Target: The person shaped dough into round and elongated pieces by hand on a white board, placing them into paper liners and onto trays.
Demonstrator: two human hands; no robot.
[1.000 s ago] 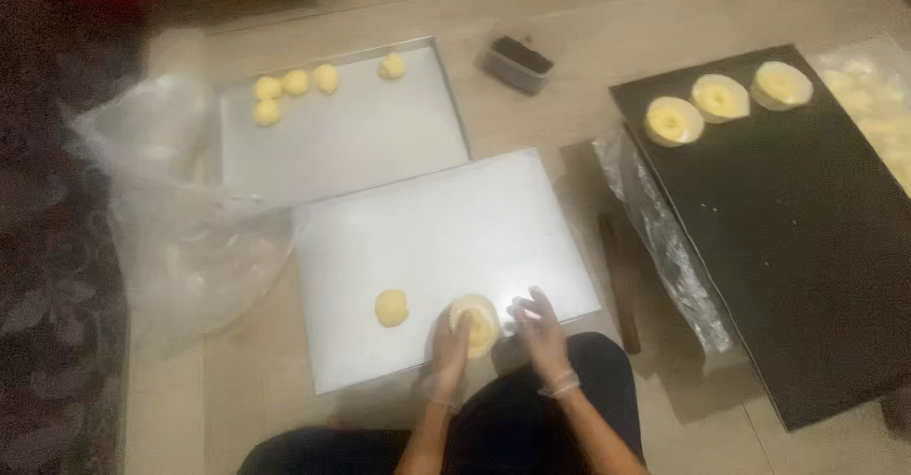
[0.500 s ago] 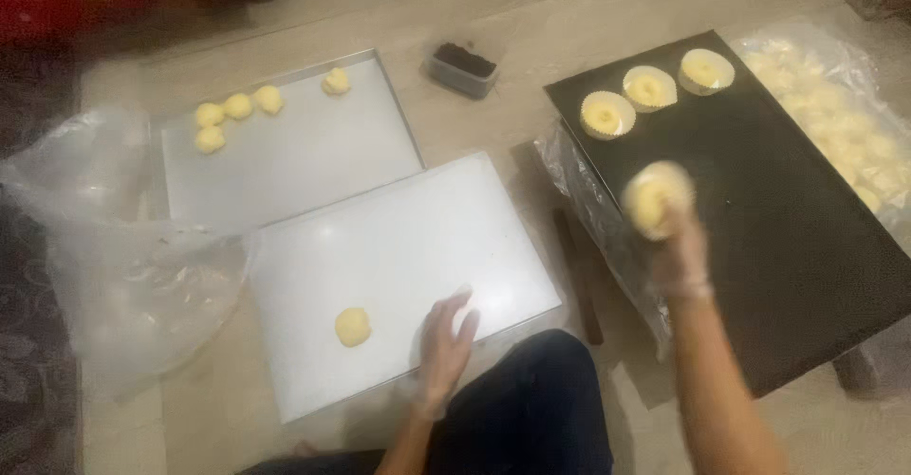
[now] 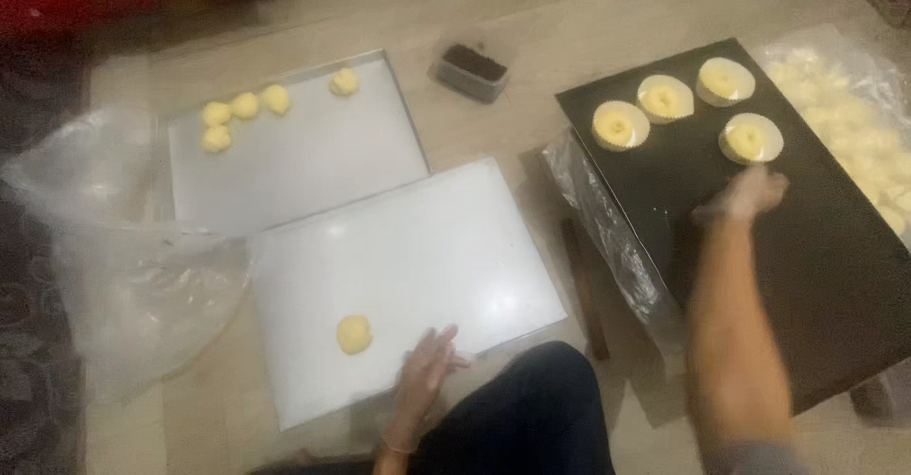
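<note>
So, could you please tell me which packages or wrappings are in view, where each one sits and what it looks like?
Small clear tub: on the floor between the trays, rectangular, dark filling.
Clear plastic bag: far left beside the silver trays, crumpled, see-through.
Plastic wrap: along the black tray's left edge, shiny and wrinkled.
Bag of pale pieces: far right, transparent.
No labels, signs or screens can be made out.

Yellow dough cup (image 3: 750, 138) in white liner, upright on black tray (image 3: 826, 276).
</note>
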